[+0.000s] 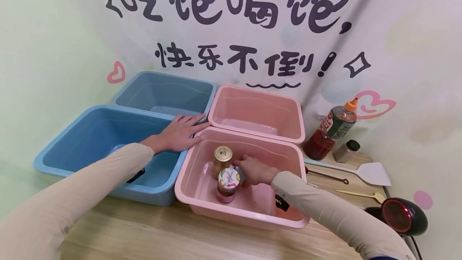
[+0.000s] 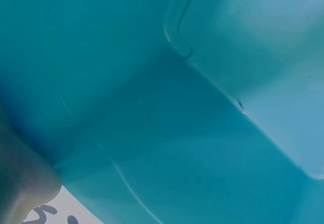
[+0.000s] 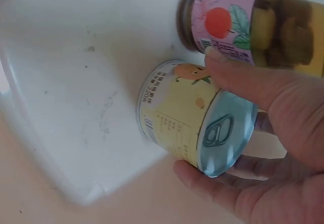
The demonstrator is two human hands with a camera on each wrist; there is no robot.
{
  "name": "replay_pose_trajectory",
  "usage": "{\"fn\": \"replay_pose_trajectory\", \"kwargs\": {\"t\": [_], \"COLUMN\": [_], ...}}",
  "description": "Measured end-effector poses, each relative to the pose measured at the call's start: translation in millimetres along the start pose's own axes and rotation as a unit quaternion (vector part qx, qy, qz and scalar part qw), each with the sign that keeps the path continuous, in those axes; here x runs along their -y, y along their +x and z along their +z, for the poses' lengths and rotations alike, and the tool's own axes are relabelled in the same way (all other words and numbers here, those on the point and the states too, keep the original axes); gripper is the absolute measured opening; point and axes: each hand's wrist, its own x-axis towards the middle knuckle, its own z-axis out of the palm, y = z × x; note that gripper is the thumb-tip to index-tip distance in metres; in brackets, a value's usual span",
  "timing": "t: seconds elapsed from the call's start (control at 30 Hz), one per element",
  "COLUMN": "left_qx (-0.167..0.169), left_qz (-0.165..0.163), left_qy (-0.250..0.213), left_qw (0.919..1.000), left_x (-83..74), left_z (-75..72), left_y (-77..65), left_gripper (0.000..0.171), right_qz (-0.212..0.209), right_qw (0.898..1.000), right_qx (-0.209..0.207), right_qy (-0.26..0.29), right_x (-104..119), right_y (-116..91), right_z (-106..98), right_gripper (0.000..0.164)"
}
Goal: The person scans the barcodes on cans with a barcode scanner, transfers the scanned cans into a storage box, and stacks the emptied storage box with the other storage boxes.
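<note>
My right hand [image 1: 255,170] reaches down into the front pink bin [image 1: 238,208]. In the right wrist view, its thumb and fingers grip a small yellow-labelled tin can [image 3: 169,107] with a pull-tab lid. Right beside the can is a glass jar [image 3: 223,24] with a pink fruit label. From the head view, that jar's patterned lid [image 1: 229,177] shows, with a gold-lidded jar [image 1: 223,155] just behind it. My left hand [image 1: 178,133] rests with fingers extended over the rims where the blue and pink bins meet. Only its edge appears in the left wrist view.
A front blue bin [image 1: 81,120] stands under my left arm. Behind are another blue bin [image 1: 164,76] and a pink bin [image 1: 258,93]. To the right are a sauce bottle [image 1: 332,129], a black-capped jar [image 1: 346,151], a white spatula [image 1: 373,173] and a black device [image 1: 415,218].
</note>
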Motion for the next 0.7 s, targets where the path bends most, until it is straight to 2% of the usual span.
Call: {"fn": "replay_pose_trajectory", "kwargs": {"t": [0.3, 0.47, 0.57, 0.7], "left_qx": [0.002, 0.002, 0.002, 0.001], "left_qz": [0.001, 0.001, 0.002, 0.002], "left_qy": [-0.002, -0.003, -0.001, 0.000], "left_qw": [1.0000, 1.0000, 1.0000, 1.0000], "left_x": [-1.6, -2.2, -1.9, -1.3], "left_z": [-1.0, -1.5, -1.7, -2.0], "left_y": [0.3, 0.1, -0.4, -1.3], "left_gripper": [0.057, 0.057, 0.058, 0.058], "right_qz": [-0.016, -0.048, -0.060, -0.067], "right_qw": [0.999, 0.997, 0.997, 0.997], "right_qx": [-0.024, -0.027, -0.015, -0.001], "right_qy": [-0.020, -0.054, -0.050, -0.034], "right_x": [-3, -9, -9, -6], "right_y": [1, 0, -3, -10], "right_z": [4, 4, -2, -18], "right_gripper": [0.068, 0.052, 0.044, 0.041]}}
